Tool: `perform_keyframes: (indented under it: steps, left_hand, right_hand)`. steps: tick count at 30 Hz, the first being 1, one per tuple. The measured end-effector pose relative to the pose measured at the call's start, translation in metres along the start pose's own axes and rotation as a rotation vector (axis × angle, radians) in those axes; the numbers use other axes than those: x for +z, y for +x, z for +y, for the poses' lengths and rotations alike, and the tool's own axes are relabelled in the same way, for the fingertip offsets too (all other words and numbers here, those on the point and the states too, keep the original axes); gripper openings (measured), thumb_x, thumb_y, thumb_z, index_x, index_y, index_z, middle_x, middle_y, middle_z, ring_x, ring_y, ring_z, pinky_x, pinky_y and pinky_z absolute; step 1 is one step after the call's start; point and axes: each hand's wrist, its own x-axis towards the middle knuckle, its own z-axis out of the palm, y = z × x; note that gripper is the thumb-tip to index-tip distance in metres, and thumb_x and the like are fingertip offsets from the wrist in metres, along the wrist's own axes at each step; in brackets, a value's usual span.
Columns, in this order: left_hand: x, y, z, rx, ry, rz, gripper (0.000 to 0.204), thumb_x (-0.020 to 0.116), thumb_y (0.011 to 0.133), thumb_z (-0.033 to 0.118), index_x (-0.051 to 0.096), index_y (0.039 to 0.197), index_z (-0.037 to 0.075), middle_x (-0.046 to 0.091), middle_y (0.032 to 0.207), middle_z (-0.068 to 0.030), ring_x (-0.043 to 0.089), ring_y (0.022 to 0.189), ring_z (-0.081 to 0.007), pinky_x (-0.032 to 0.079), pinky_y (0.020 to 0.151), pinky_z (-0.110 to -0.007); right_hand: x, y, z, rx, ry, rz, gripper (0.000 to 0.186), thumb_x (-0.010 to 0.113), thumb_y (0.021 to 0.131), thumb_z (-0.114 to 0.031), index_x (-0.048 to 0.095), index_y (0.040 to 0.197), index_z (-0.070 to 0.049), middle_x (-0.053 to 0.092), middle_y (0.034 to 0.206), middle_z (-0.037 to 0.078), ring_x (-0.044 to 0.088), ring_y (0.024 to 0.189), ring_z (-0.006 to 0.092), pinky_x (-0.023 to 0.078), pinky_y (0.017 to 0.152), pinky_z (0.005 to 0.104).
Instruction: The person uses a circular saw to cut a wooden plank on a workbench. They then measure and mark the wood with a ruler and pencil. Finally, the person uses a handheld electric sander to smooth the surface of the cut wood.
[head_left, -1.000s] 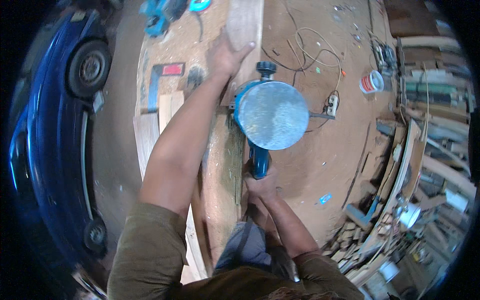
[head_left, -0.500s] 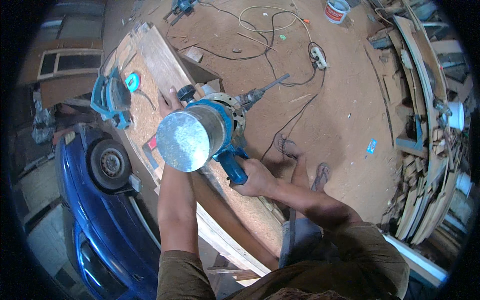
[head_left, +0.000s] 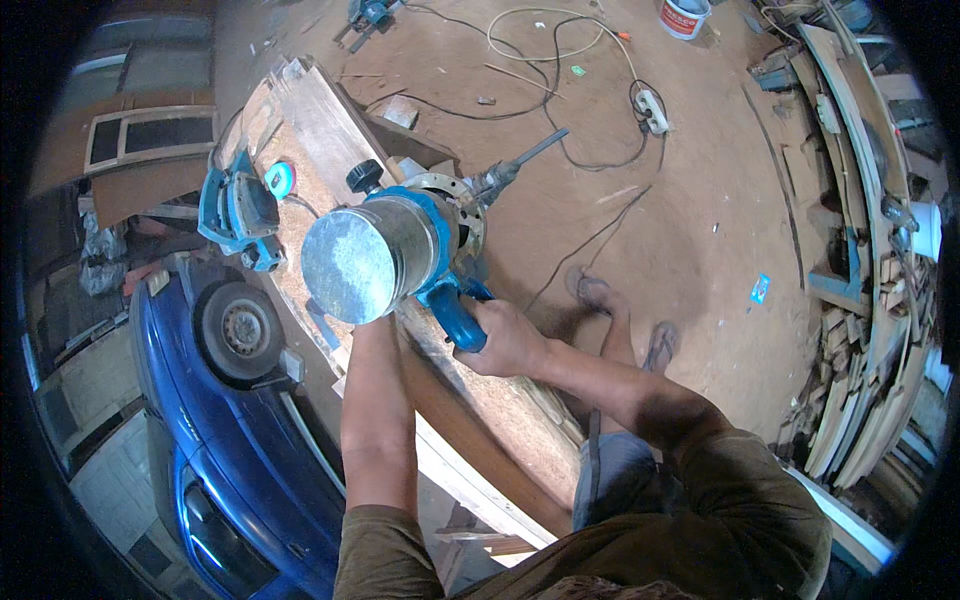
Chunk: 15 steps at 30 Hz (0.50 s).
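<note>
Right hand: the hand (head_left: 508,340), right of the frame's middle, is closed round the tool's blue handle (head_left: 455,318).
Left hand: hidden behind the tool; whether it grips anything cannot be made out. Its forearm (head_left: 380,430) rises from the lower edge of the frame to the drum.
Tool: the tool (head_left: 425,225), centre of the frame, tilted, with the round end of its silver drum (head_left: 350,262) toward the lower left. Its perforated ring (head_left: 468,212) and grey stem (head_left: 540,146) are on the upper-right side.
Knob: the black knob (head_left: 365,176) sticks up beside the drum.
Board: the board (head_left: 325,115) lies on the table (head_left: 530,405) in the upper left of the frame; contact with the tool is unclear.
Planer: the blue planer (head_left: 238,212) is left of the drum, just beside the tape measure (head_left: 280,180).
Floor: a power strip (head_left: 652,112) with cables and a bucket (head_left: 684,16) in the upper right; a blue packet (head_left: 761,289) farther down.
Edges: the blue car (head_left: 215,400) at lower left; scrap wood (head_left: 850,350) along the right.
</note>
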Motion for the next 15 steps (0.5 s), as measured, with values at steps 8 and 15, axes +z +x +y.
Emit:
perform_keyframes:
  steps: [8, 15]
  left_hand:
    - [0.015, 0.021, -0.046, 0.078, 0.012, 0.095, 0.034, 0.058, 0.101, 0.026, 0.063, 0.118, -0.003, 0.069, 0.102, -0.0205, 0.066, 0.101, -0.0326, 0.053, 0.086, -0.041]
    - [0.027, 0.033, -0.083, 0.175, 0.052, 0.180, 0.031, 0.058, 0.101, 0.026, 0.066, 0.112, -0.002, 0.069, 0.098, -0.0183, 0.067, 0.094, -0.0321, 0.052, 0.083, -0.042]
  right_hand:
    - [-0.001, 0.034, -0.007, 0.065, -0.035, 0.011, 0.033, 0.074, 0.073, -0.015, 0.058, 0.098, -0.001, 0.063, 0.074, 0.024, 0.065, 0.072, 0.0449, 0.051, 0.065, 0.0493]
    - [-0.004, 0.066, -0.014, 0.098, -0.041, 0.018, 0.041, 0.077, 0.073, -0.020, 0.060, 0.105, 0.000, 0.067, 0.081, 0.026, 0.066, 0.078, 0.0468, 0.054, 0.071, 0.0499]
